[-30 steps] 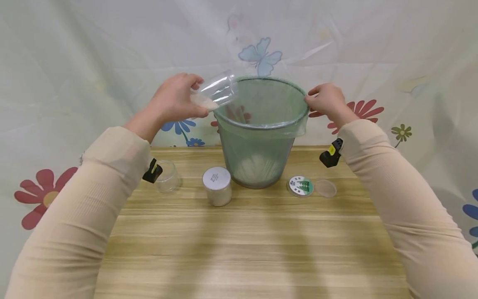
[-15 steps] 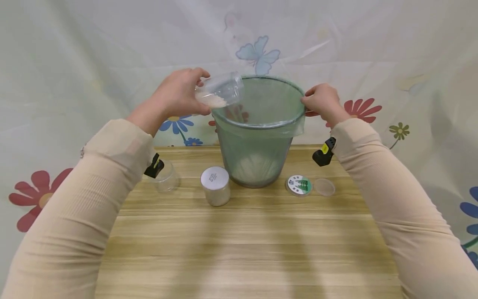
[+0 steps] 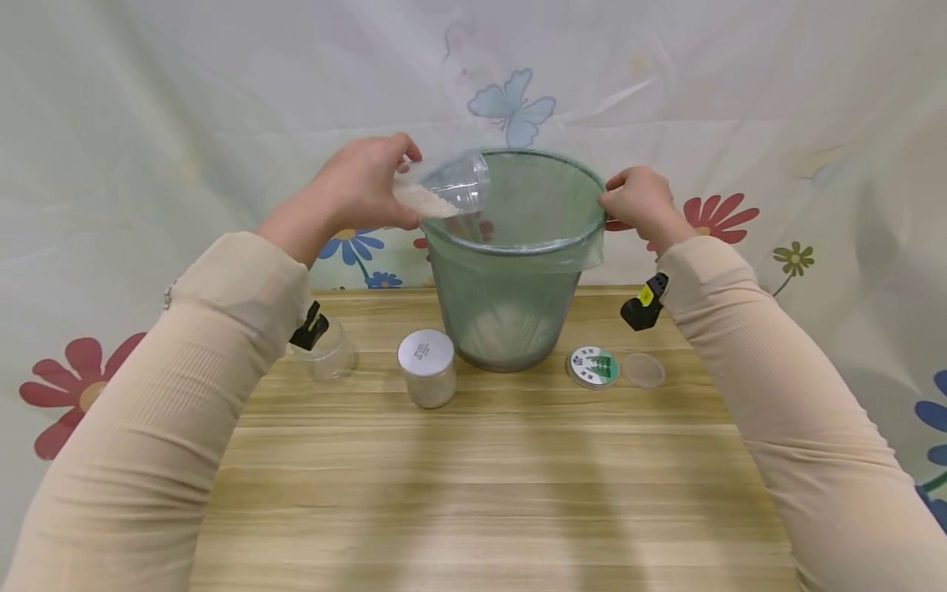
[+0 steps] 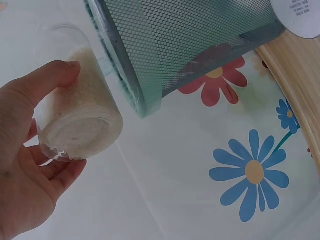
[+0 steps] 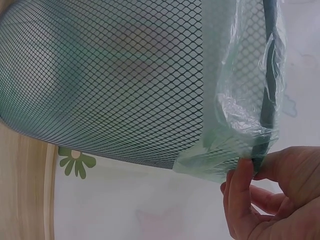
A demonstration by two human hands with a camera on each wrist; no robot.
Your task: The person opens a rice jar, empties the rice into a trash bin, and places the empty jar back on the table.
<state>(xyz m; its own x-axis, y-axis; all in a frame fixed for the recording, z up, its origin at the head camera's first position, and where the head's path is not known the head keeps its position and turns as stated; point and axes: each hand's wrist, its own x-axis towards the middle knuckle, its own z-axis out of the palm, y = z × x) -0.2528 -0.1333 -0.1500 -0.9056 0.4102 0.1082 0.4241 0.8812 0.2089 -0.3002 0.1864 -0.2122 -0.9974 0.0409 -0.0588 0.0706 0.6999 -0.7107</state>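
Gripping a clear, cylindrical plastic jar (image 3: 448, 182) of white grains (image 3: 423, 200), the left hand (image 3: 362, 185) holds it tilted, its mouth at the left rim of a round, grey mesh bin (image 3: 506, 308). The right hand (image 3: 639, 199) pinches the thin, translucent green plastic bag (image 3: 558, 261) against the opposite rim. On the wooden tabletop (image 3: 481, 493), a white-lidded clear jar (image 3: 429, 370) stands just before the bin.

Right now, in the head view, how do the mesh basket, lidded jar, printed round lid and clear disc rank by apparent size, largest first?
1. Mesh basket
2. Lidded jar
3. Printed round lid
4. Clear disc, only slightly smaller
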